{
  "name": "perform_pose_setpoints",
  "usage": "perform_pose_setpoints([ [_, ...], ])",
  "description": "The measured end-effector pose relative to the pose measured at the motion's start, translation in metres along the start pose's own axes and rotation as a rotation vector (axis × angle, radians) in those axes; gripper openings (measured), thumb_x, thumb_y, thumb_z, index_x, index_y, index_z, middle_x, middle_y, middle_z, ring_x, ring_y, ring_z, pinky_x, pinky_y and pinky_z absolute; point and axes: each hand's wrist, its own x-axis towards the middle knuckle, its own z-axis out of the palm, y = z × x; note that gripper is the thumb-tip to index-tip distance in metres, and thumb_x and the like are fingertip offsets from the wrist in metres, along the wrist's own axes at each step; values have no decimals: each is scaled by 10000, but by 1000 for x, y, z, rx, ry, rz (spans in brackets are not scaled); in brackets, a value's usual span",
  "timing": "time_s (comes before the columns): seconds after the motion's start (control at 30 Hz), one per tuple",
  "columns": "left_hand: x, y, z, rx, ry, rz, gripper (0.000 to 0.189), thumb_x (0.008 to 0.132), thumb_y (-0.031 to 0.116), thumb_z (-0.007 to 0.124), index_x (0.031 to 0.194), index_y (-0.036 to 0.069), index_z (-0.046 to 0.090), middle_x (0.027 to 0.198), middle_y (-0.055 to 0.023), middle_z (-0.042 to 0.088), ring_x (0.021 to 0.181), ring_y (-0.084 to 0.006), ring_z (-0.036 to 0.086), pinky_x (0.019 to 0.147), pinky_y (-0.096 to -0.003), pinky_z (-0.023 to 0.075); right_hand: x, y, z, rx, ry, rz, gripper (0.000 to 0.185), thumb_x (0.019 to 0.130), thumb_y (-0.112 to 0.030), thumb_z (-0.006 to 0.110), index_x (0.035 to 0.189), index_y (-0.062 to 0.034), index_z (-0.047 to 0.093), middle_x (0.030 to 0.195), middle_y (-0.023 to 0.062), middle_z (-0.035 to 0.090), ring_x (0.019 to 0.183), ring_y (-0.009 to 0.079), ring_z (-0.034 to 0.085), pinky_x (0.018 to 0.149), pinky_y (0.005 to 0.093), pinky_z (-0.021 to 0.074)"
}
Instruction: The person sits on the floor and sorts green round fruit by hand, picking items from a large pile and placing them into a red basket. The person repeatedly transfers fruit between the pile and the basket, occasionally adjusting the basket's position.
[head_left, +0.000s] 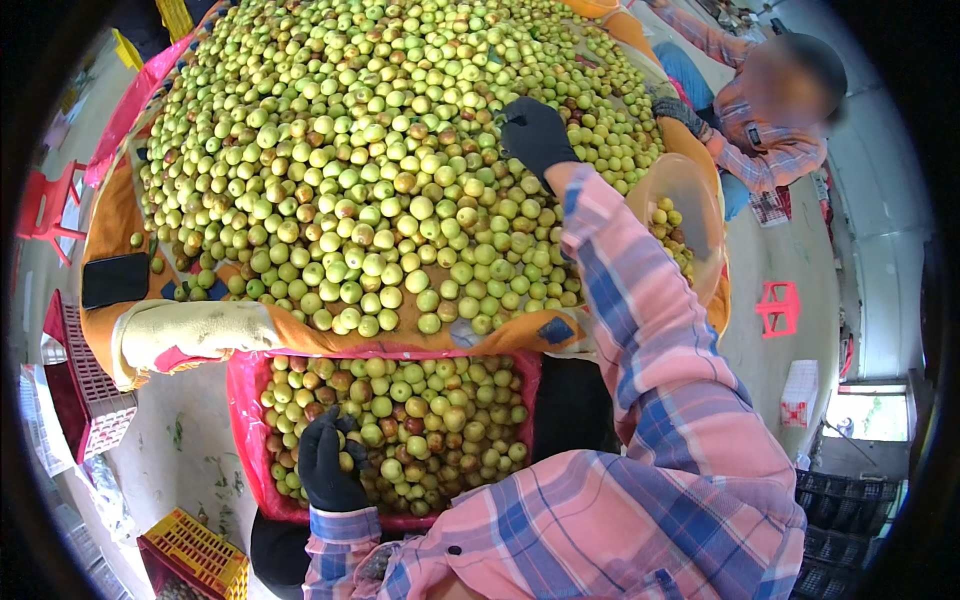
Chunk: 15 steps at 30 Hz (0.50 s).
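Note:
A broad heap of green and reddish-brown jujubes (360, 150) covers a table draped with an orange cloth. My right hand (536, 139), in a black glove, is over the right part of the heap with its fingers curled; whether a fruit is inside them cannot be seen. Below the table's near edge stands a crate lined with a pink plastic bag (247, 420), filled with more jujubes. My left hand (330, 461), also gloved in black, is at the left side of this crate, its fingers bent around a jujube (346, 461).
A translucent bowl (701, 217) with some jujubes rests at the table's right edge, near a co-worker (757, 127). A black phone (115, 280) lies at the left corner. Plastic crates (195, 547) and red stools (778, 309) stand around on the floor.

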Motion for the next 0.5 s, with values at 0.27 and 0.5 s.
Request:
perform_pose_setpoints([
  [0.27, -5, -3, -6, -17, -53, -9, 282, 951, 177, 479, 1151, 6, 581, 898, -79, 635, 562, -91, 516, 469, -216, 405, -208, -73, -150, 209, -506, 118, 144, 852, -86, 633, 978, -17, 638, 789, 52, 625, 749, 106, 600, 669, 277, 492],
  [0.5, -14, 3, -7, 142, -175, 130, 230, 946, 143, 460, 1074, -1, 585, 853, -66, 604, 546, -90, 501, 440, -207, 383, -336, -49, -226, -365, -917, 143, 217, 862, -173, 599, 1025, -36, 646, 925, 178, 657, 839, 304, 641, 728, 388, 503],
])
